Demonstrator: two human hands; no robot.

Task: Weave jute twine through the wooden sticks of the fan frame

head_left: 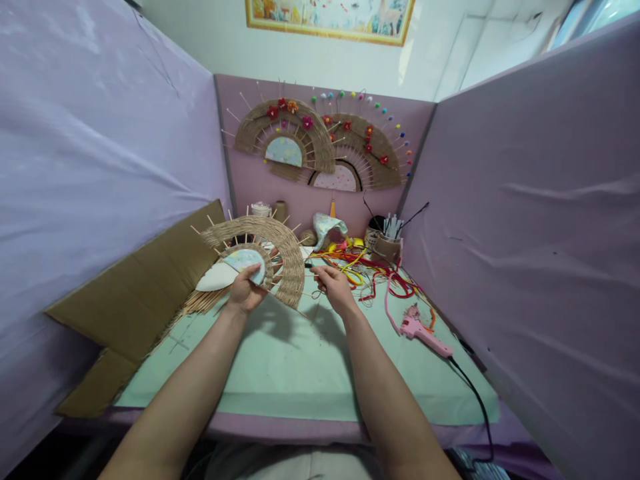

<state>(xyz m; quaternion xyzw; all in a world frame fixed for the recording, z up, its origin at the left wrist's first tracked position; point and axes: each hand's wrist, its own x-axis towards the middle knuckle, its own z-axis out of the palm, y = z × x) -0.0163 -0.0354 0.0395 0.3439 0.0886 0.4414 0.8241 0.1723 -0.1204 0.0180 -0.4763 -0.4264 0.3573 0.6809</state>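
A half-round woven fan point(291, 263) of twine on thin sticks is held up above the table, tilted. Its centre is a pale blue patterned half-disc. My left hand point(246, 288) grips it at that half-disc, thumb in front and fingers behind. At the fan's right edge, my right hand point(333, 287) is closed in a pinch close to a stick end. A thin loop of twine hangs just below those fingertips; whether they hold the twine or the stick I cannot make out.
A pink glue gun point(423, 333) with a black cord lies at right. Behind are coloured pipe cleaners point(367, 277) and a holder of glue sticks point(390, 243). Cardboard point(145, 300) leans at left beside loose sticks point(203, 300). Two decorated fans point(320, 150) hang on the back panel.
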